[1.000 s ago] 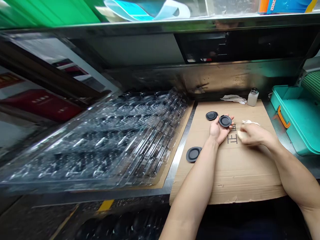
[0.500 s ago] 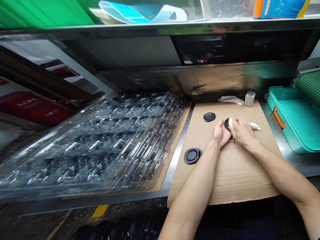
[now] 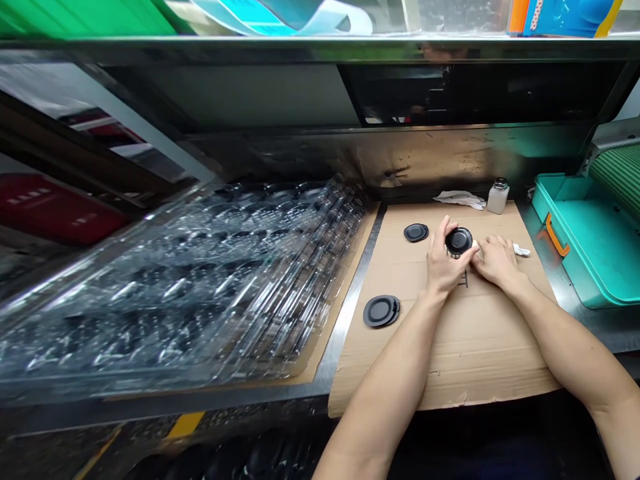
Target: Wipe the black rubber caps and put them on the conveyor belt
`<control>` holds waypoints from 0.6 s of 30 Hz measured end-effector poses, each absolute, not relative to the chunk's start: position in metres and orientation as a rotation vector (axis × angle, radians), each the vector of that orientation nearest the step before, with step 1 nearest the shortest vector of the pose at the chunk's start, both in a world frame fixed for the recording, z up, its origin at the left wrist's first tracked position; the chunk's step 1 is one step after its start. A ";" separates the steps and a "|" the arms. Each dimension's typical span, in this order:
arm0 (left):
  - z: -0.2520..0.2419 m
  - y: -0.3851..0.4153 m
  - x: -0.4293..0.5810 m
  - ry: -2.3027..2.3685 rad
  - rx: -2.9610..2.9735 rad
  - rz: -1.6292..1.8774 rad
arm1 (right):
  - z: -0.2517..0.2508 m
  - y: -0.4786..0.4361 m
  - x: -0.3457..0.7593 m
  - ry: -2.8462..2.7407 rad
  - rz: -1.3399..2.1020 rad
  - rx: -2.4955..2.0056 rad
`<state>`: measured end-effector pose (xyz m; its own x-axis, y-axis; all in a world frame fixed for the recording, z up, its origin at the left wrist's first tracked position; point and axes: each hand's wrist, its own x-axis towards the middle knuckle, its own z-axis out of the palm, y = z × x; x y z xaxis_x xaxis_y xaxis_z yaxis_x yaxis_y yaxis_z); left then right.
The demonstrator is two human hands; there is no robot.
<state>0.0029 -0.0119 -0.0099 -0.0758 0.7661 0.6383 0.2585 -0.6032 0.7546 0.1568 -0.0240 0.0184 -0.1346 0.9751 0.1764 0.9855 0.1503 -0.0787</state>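
My left hand (image 3: 445, 263) grips a round black plastic part (image 3: 459, 241) by its edge, with thumb and fingers on opposite sides. The part is tilted so that its dished round face shows. Close against its right side is my right hand (image 3: 495, 260), fingers bent around a small white pad (image 3: 475, 245) that is mostly hidden. Another black round part (image 3: 415, 233) lies on the cardboard sheet (image 3: 450, 360) beyond my left hand. Nearer my left forearm, black round parts (image 3: 381, 311) lie overlapping. A crumpled white cloth (image 3: 521, 251) pokes out just right of my right hand.
Stacked clear plastic trays (image 3: 200, 287) holding dark parts fill the left side. At the back stands a small bottle (image 3: 498, 197) with a metal top, beside a white glove (image 3: 460, 199). A teal bin (image 3: 595, 247) with an orange latch sits right. A metal shelf (image 3: 320, 50) crosses above.
My left hand has turned the black part up so its round face shows. My right hand and the white pad have shifted from over the part to its right side.
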 end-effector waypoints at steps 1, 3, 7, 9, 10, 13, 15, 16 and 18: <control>-0.009 -0.014 0.003 1.111 1.880 1.739 | 0.019 -0.024 0.157 -2.235 -0.079 -1.934; -0.008 -0.016 0.004 1.141 1.991 1.753 | 0.020 -0.024 0.158 -2.238 -0.071 -1.938; -0.006 -0.017 0.003 1.204 2.090 1.750 | 0.021 -0.025 0.158 -2.259 -0.075 -1.946; -0.006 -0.016 0.003 1.203 2.098 1.772 | 0.021 -0.025 0.158 -2.271 -0.072 -1.952; -0.006 -0.016 0.004 1.201 2.095 1.786 | 0.022 -0.026 0.158 -2.273 -0.070 -1.953; -0.004 -0.018 0.004 1.216 2.055 1.786 | 0.022 -0.025 0.158 -2.268 -0.064 -1.947; 0.000 -0.020 0.004 1.241 1.986 1.750 | 0.024 -0.025 0.157 -2.268 -0.054 -1.939; 0.002 -0.021 0.004 1.251 1.940 1.727 | 0.025 -0.026 0.157 -2.274 -0.038 -1.933; 0.006 -0.024 0.004 1.261 1.831 1.689 | 0.030 -0.026 0.157 -2.279 -0.015 -1.914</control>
<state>0.0041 -0.0238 0.0065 -0.1052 0.7817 0.6147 0.3669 -0.5440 0.7546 0.1572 -0.0264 0.0296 -0.1645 0.9774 0.1329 0.9791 0.1781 -0.0982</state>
